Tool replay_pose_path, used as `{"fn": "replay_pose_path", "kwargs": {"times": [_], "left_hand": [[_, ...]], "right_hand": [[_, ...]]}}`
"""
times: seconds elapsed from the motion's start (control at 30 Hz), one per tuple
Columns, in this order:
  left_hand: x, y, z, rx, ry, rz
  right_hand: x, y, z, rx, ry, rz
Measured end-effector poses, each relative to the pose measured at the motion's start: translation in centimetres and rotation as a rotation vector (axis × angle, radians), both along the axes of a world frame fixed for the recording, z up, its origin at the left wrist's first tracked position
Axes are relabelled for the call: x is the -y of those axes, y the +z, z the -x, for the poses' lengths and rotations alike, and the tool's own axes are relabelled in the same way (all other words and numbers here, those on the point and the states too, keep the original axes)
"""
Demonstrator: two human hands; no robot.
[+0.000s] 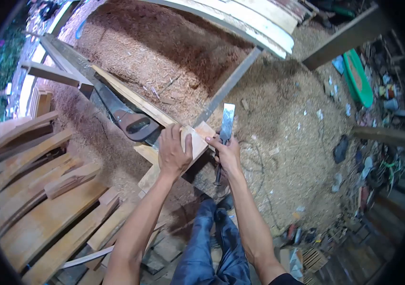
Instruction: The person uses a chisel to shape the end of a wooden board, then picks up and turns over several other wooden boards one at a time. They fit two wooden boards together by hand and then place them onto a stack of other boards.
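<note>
My left hand (173,152) grips the near end of a long wooden plank (136,100) that runs away to the upper left. My right hand (226,154) is closed around the handle of a wide flat chisel (226,123), blade pointing up, right beside the plank's end. A handsaw (131,121) with a dark handle lies along the plank's left side on a metal bench rail.
A stack of curved wooden pieces (36,190) lies at the left. Sawdust (269,118) covers the ground ahead. A metal bar (228,85) crosses diagonally. Clutter and a green object (357,78) sit at the right. My blue-trousered legs (212,242) are below.
</note>
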State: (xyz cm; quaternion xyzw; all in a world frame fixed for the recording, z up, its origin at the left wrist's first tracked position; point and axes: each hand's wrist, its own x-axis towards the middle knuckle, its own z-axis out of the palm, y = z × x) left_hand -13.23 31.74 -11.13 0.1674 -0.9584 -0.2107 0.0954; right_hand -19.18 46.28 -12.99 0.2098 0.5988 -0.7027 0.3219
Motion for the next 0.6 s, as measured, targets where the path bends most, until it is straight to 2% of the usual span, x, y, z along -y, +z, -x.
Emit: {"fn": "replay_pose_path", "kwargs": {"times": [0.13, 0.17, 0.3, 0.4, 0.47, 0.53, 0.6], "left_hand": [[0.0, 0.5, -0.2, -0.117, -0.038, -0.039], [0.3, -0.5, -0.6, -0.048, -0.071, -0.044], [-0.4, 2.1, -2.4, 0.034, -0.154, -0.019], [-2.5, 1.5, -3.1, 0.101, -0.062, -0.057], [-4.9, 1.7, -3.4, 0.090, -0.040, -0.074], [-7.3, 1.4, -3.3, 0.144, -0.031, -0.115], [-8.8, 0.5, -3.3, 0.103, -0.031, -0.040]], "right_hand": [[-0.1, 0.3, 0.9, -0.004, 0.103, -0.048], [-0.1, 0.6, 1.1, 0.025, 0.111, -0.050], [0.1, -0.9, 1.7, -0.049, 0.142, -0.068], [-1.1, 0.3, 2.2, -0.110, 0.296, -0.137], [-3.2, 0.3, 2.6, -0.165, 0.352, -0.093], [-6.0, 1.0, 2.8, -0.218, 0.398, -0.178], [-7.6, 0.5, 3.6, -0.223, 0.451, -0.221]]}}
